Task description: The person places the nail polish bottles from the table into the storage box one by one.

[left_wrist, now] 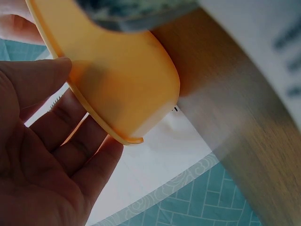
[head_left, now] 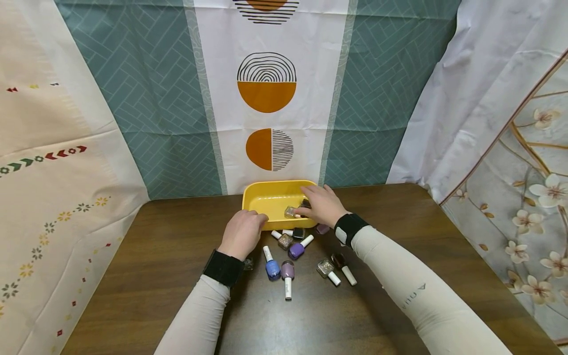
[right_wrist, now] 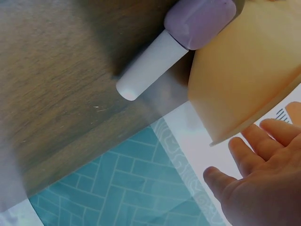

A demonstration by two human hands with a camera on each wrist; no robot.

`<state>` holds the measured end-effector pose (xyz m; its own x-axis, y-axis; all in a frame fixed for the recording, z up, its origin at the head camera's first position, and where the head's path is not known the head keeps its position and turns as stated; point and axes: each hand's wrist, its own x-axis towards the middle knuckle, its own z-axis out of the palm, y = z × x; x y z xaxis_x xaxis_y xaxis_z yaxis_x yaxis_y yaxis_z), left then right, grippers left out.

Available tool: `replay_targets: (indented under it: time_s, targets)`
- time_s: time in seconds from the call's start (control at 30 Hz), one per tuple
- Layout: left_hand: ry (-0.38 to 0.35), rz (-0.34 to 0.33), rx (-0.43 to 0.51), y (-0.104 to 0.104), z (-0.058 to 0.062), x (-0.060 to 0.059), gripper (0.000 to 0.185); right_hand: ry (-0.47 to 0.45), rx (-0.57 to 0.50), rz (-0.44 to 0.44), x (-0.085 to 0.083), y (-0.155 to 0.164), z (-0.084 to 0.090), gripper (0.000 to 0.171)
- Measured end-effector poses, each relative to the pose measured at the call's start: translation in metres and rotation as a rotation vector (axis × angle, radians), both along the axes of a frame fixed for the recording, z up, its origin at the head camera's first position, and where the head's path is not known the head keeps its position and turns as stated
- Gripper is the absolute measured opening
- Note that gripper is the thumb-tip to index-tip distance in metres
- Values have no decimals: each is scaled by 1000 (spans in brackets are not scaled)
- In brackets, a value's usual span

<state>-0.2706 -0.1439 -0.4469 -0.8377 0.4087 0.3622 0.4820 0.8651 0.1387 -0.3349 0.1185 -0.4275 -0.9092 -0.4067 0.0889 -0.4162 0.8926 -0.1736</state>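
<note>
A: Where do my hands sit relative to the bottle?

B: My right hand (head_left: 321, 204) reaches over the near right rim of the yellow tray (head_left: 266, 197) at the table's far edge. Its fingertips pinch a glittery nail polish bottle (head_left: 290, 212), held just inside the tray near the front wall. My left hand (head_left: 241, 234) rests at the tray's near left corner, fingers loosely curled against the outer wall and rim; in the left wrist view the fingers lie fairly straight along the tray's side, gripping nothing.

A: What is in the tray?

B: One dark bottle (head_left: 305, 202) shows beside the right hand's fingers; I cannot tell whether it lies on the tray floor. The tray's left part is bare yellow.

A: And outside it?

B: On the brown table (head_left: 155, 256), near the tray, loose bottles lie on their sides: a blue bottle (head_left: 272, 268), a purple bottle (head_left: 296, 250), a mauve bottle (head_left: 287, 270), and a silver glitter bottle (head_left: 325, 267).
</note>
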Motion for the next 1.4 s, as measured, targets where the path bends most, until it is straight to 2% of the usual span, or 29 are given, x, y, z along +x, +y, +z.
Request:
replay_targets:
  time_s: [0.53, 1.07, 1.4]
  targets:
    - [2, 5, -10, 1, 0, -1, 6, 60, -51, 27, 30, 24, 4, 91]
    - [-3, 8, 7, 1, 1, 0, 7, 128, -98, 100, 71, 46, 8, 97]
    - [34, -7, 6, 1, 0, 0, 7, 164, -115, 150, 89, 61, 6, 97]
